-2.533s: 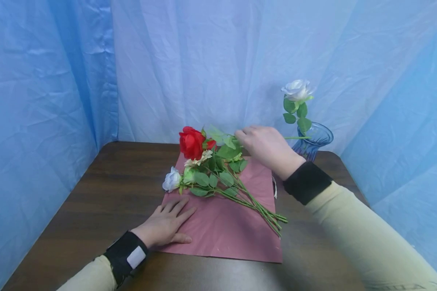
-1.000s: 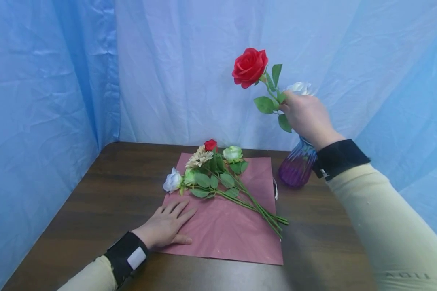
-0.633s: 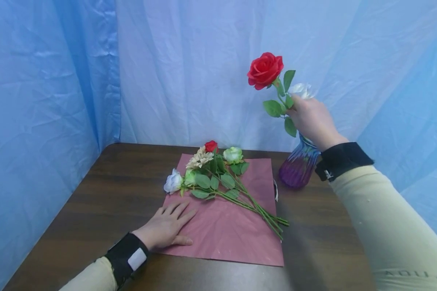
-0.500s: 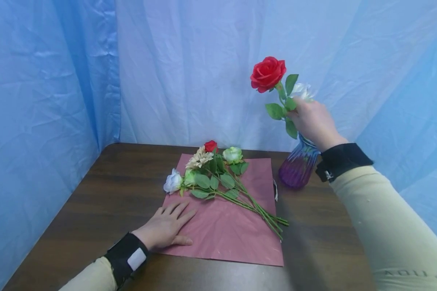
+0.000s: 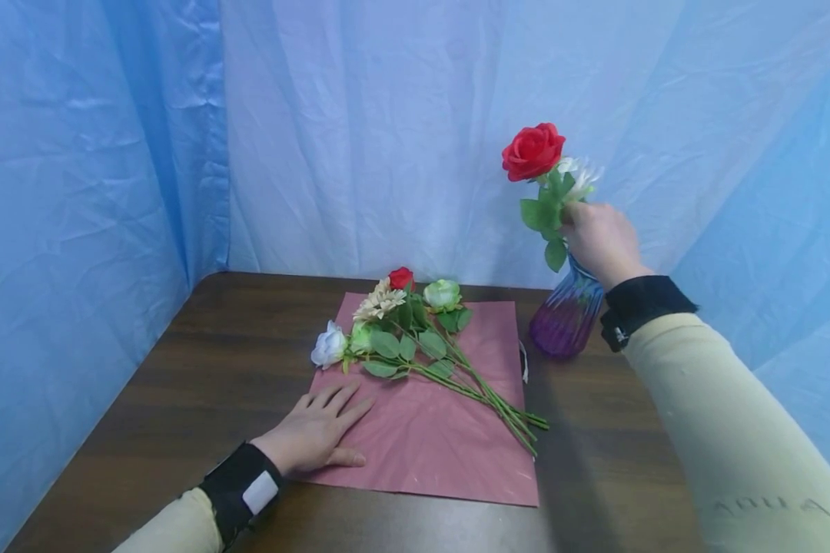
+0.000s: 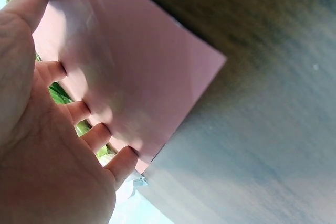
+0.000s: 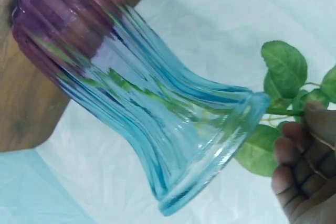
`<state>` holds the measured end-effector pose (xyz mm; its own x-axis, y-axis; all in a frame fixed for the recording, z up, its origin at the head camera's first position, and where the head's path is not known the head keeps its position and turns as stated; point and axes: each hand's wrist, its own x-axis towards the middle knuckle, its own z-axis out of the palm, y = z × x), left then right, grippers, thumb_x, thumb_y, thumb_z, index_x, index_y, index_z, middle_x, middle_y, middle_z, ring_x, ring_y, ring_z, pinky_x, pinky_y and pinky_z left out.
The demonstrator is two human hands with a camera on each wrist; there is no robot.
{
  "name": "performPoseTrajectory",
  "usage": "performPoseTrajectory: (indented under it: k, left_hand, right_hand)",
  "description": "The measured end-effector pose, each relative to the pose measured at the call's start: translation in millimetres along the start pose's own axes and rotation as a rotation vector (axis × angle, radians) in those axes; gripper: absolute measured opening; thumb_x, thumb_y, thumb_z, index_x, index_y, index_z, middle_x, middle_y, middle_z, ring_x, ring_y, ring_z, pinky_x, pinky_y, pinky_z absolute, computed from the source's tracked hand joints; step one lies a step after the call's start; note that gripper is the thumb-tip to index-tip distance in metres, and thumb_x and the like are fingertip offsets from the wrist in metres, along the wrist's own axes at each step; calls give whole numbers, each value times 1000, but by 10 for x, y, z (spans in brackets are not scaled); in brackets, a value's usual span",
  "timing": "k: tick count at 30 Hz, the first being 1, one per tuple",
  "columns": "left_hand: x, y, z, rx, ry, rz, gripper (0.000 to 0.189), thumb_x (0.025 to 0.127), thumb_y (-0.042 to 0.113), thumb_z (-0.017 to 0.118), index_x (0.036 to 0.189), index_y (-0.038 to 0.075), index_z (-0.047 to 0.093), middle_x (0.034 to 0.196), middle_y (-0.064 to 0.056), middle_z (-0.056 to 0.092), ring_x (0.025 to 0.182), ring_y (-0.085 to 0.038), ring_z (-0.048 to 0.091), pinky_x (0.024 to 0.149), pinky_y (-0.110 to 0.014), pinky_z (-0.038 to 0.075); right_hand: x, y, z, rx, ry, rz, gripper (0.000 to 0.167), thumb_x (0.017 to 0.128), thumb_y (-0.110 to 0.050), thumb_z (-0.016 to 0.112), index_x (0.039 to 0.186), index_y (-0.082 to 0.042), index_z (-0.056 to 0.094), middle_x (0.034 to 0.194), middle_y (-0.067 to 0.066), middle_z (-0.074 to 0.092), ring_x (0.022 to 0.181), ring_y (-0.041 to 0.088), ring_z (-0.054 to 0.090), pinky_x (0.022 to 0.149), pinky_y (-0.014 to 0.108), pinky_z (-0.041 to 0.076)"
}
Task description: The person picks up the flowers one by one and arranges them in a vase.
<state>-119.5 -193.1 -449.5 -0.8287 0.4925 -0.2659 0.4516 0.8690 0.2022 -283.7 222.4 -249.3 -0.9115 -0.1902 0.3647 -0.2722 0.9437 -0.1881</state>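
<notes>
We have the two hands well apart, each on its own job. The right hand (image 5: pixel 602 238) is clamped on the red rose (image 5: pixel 534 151), thumb and fingers curled round its stem among the green leaves. The bloom is up high, tipped toward the left, just in front of a white rose (image 5: pixel 582 178) that is partly hidden by it and the hand. Right below is the ribbed glass vase (image 5: pixel 566 319), purple at the base, blue toward the flared rim, standing on the table (image 5: pixel 200 384) at the right. In the right wrist view we get the pinch just outside the rim; green shows through the glass, but we can't tell which flower's stem that is. The left hand (image 5: pixel 311 430) lies flat, fingers spread, pressing the left part of the pink paper (image 5: pixel 443 453); we see the fingertips touching it in the left wrist view. On the paper, a loose bunch: small red rose (image 5: pixel 401 278), cream daisy-like flower (image 5: pixel 379 301), pale green rose (image 5: pixel 443 293), another greenish bloom (image 5: pixel 361 336) and a bluish-white rose (image 5: pixel 329 346) at the left edge. Their stems (image 5: pixel 494 399) cross and run toward the lower right, ends past the paper's edge. A white cord (image 5: pixel 524 362) sits beside that edge. Blue curtain (image 5: pixel 360 138) behind; black bands on both wrists.
</notes>
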Motion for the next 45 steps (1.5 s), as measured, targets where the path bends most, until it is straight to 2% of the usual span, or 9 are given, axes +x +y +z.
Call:
performPoseTrajectory:
  k: [4,7,14,20,29,37,41,45]
  left_hand:
    - [-11,4,-8,-4,-3,-7,89,90,73,56,162,26,32,169,-11,23,154,-40,17,114,-70,24]
    - [-15,6,-7,-5,-7,-10,89,90,73,56,162,26,32,169,-11,23,154,-40,17,114,-70,24]
    - [-2,-1,15,11,-5,-20,88,90,74,55,162,28,32,169,-10,23,154,-39,17,115,-69,24]
    - [-1,25,17,11,-2,-17,88,91,74,55,162,27,32,169,-11,23,154,-39,17,115,-69,24]
    - [-10,45,12,8,1,-5,88,91,73,55,162,26,32,169,-11,22,154,-39,17,115,-68,24]
    - [5,41,6,10,-1,-7,88,91,73,55,162,27,32,169,-11,22,154,-39,16,115,-68,24]
    - [17,41,12,8,-5,-10,88,91,73,55,162,27,32,169,-11,22,154,-39,17,115,-67,24]
    - [20,32,17,6,-3,-1,88,91,73,55,162,26,32,169,-13,22,153,-41,17,114,-69,24]
  right_hand:
    - [56,49,-2,-25,-93,103,22,103,-15,60,116,-1,71,110,27,70,101,49,64,77,59,50]
    - [92,89,-14,-41,-127,162,24,103,-17,59,116,-3,72,110,29,69,101,49,64,74,59,51]
    - [148,172,-24,-39,-135,269,28,104,-20,57,120,-2,71,114,31,66,101,52,62,76,62,50]
    - [138,255,-31,-50,-107,333,30,103,-21,55,111,4,68,114,35,64,103,54,61,80,65,50]
    - [55,443,-16,-85,-94,385,39,98,-27,56,106,10,65,112,38,62,103,56,61,80,65,51]
    - [20,529,8,-106,-109,444,41,99,-24,46,112,11,63,114,38,62,104,56,60,80,65,51]
    - [-8,560,2,-104,-95,431,41,98,-24,47,109,11,63,112,39,62,102,57,60,78,65,50]
    - [-53,592,6,-87,-68,398,40,97,-27,48,100,10,63,108,39,62,98,58,60,75,66,50]
